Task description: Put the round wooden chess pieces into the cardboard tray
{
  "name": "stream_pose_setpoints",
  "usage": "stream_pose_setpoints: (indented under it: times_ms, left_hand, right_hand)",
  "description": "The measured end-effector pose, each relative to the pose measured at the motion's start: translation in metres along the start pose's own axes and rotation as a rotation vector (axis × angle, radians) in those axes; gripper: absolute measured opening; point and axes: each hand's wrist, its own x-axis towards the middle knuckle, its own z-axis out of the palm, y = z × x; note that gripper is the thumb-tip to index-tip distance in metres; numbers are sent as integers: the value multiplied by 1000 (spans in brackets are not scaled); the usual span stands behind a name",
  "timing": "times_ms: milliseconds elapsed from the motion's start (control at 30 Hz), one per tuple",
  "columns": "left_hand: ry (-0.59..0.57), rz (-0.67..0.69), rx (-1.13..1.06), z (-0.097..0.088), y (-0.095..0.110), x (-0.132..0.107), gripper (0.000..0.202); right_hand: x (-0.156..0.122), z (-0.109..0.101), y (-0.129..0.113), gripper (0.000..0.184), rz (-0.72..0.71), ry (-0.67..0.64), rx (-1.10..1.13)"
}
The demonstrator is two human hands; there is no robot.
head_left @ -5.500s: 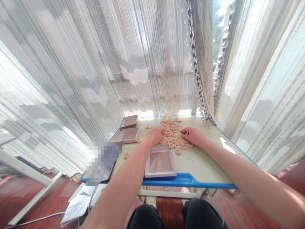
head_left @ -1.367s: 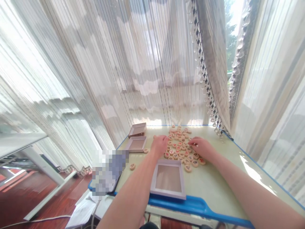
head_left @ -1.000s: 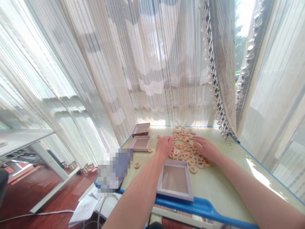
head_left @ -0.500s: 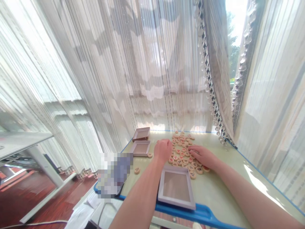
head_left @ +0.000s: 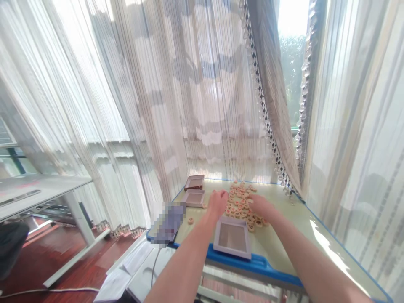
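Many round wooden Chinese chess pieces [head_left: 237,209], marked in red or black, lie in a loose heap on the pale green table. At the heap's left side is my left hand [head_left: 218,202], its fingers curled closed; whatever they may hold is hidden. My right hand [head_left: 261,207] reaches into the heap from the right, fingers drawn together and bent down among the pieces. Its fingertips are blurred, and I cannot make out what is between them. A shallow open box tray [head_left: 233,237] sits just in front of the heap, close to the table's blue front edge.
Two more shallow trays, a nearer one [head_left: 193,198] and a farther one [head_left: 195,182], lie at the back left. One loose piece [head_left: 190,220] is left of my forearm. A pixelated flat object [head_left: 167,225] occupies the left corner. Sheer curtains [head_left: 214,105] hang behind the table.
The view has shifted, with more of the left side showing. My right hand's fingers, stretched over the pieces before, are now bent downward. My left hand stays by the heap, still curled.
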Motion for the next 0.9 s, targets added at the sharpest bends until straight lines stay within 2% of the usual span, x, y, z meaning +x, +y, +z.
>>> stream_pose_setpoints:
  times_ms: [100, 200, 300, 467, 633, 800, 900]
  left_hand:
    - [-36, 62, 54, 11, -14, -6, 25]
    - [35, 49, 102, 13, -33, -10, 23]
    - [68, 2, 28, 11, -43, -13, 28]
    - [-80, 48, 100, 16, -40, -12, 23]
    - [-65, 17, 80, 19, -39, -12, 25]
    - [-67, -4, 66, 17, -39, -13, 24]
    - [-97, -31, -10, 14, -40, -13, 23]
  right_hand:
    - [9, 3, -5, 45, 50, 29, -20]
    - [12, 8, 1, 51, 92, 70, -51]
    - [15, 11, 9, 53, 119, 35, -69]
    - [21, 16, 9, 39, 105, -46, -94]
    - [22, 20, 11, 29, 115, -24, -80]
    - [21, 8, 11, 32, 168, 101, 87]
    - [11, -7, 2, 30, 104, 166, 243]
